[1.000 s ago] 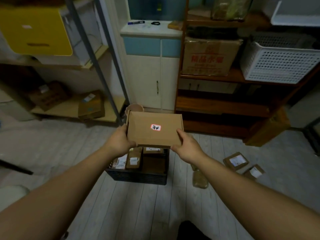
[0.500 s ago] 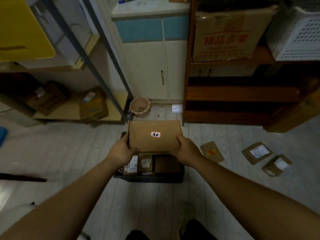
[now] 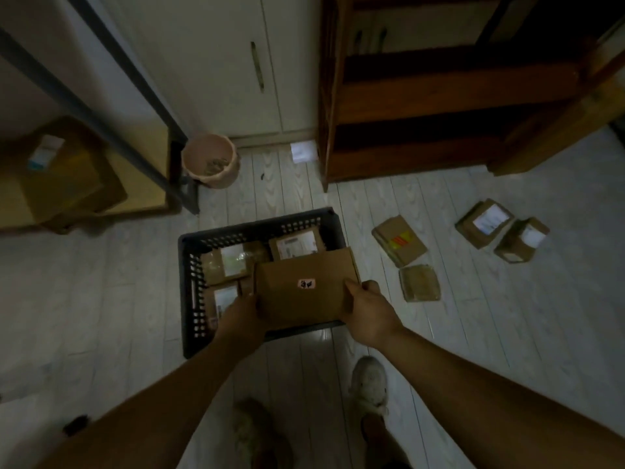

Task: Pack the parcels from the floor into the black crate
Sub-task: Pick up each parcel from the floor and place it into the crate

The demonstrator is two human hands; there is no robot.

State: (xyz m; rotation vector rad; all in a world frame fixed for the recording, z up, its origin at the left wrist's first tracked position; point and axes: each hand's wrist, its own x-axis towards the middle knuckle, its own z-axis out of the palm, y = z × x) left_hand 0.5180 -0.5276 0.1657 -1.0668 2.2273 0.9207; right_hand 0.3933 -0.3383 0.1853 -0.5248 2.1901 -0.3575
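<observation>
Head view, left to right: the black crate [image 3: 190, 282] sits on the pale plank floor [image 3: 101, 282]. Three labelled parcels [image 3: 230, 262] are already packed along its left and far sides. A second ago the flat brown box [image 3: 304, 289] was held up at chest height in front of the cupboard. It has since come down and now hangs low over the crate's right half, with its near edge about level with the near rim. I take that to mean this parcel is nearly packed, with only the last lowering and the release to come. I cannot tell whether it already touches anything underneath.

The left hand [image 3: 241, 311] holds the box's near-left corner from the side. Its back faces up and its fingers are tucked out of sight under the cardboard, clamped on the edge. The right hand [image 3: 367, 311] mirrors it on the right edge, thumb on top and fingers curled beneath. Both forearms reach forward and down, nearly straight.

Further right, four loose parcels [image 3: 399, 240] lie on the floor well apart from the crate, so there is packing still to do.
</observation>
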